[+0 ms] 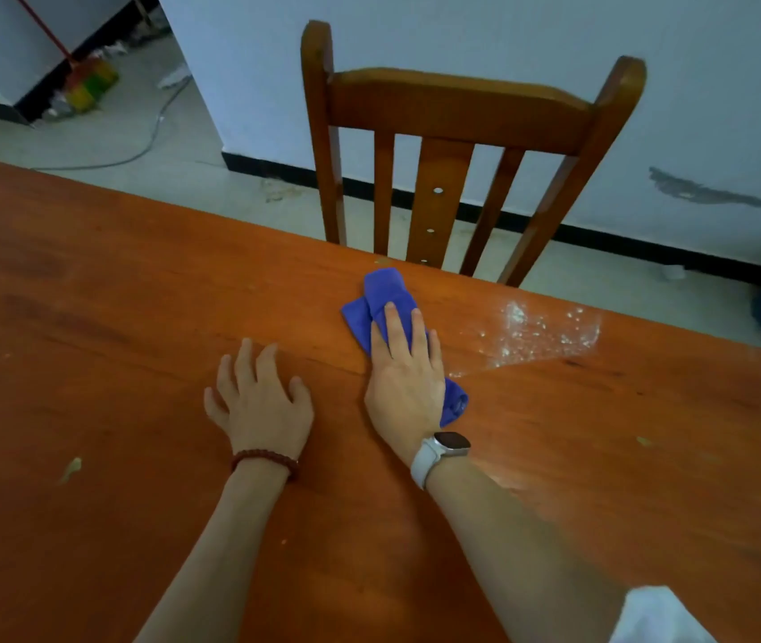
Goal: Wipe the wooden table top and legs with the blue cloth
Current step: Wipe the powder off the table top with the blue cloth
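The reddish wooden table top (114, 341) fills most of the head view. A crumpled blue cloth (381, 294) lies on it near the far edge. My right hand (404, 378), with a white watch on the wrist, presses flat on the cloth, fingers extended over it. My left hand (260, 401), with a dark red bead bracelet, rests on the bare wood beside it, fingers spread, holding nothing. A patch of white dusty residue (536, 334) marks the table to the right of the cloth. The table legs are hidden.
A wooden chair (439, 113) stands against the table's far edge, right behind the cloth. Small pale chips (71, 468) dot the table's left side. A broom (86, 85) and a cable (156, 127) lie on the floor at the back left.
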`<control>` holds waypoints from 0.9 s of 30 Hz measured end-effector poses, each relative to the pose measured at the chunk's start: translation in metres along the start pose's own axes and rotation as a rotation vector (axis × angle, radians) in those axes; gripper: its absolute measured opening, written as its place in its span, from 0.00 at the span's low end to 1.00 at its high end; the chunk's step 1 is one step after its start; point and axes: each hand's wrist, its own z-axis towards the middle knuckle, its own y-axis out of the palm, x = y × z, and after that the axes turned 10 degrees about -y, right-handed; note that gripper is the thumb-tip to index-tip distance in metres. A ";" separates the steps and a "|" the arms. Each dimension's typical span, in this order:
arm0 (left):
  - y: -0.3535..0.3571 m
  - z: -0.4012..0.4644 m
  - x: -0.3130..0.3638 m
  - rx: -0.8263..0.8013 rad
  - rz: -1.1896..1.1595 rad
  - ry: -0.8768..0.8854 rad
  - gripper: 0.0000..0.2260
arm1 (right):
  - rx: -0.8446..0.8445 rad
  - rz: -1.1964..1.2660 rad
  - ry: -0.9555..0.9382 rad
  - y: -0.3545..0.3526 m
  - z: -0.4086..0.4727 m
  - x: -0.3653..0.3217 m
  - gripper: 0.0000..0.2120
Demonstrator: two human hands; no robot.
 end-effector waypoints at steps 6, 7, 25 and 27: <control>0.041 -0.033 0.078 -0.140 0.105 0.228 0.24 | 0.074 -0.019 0.225 -0.016 -0.004 0.115 0.22; 0.049 -0.040 0.090 -0.160 0.145 0.279 0.25 | 0.073 -0.015 0.270 -0.020 -0.007 0.135 0.22; 0.092 -0.080 0.160 -0.278 0.347 0.367 0.28 | 0.192 0.225 0.974 -0.095 -0.101 0.391 0.17; 0.090 -0.082 0.163 -0.278 0.348 0.339 0.28 | 0.288 0.312 0.915 -0.097 -0.107 0.388 0.18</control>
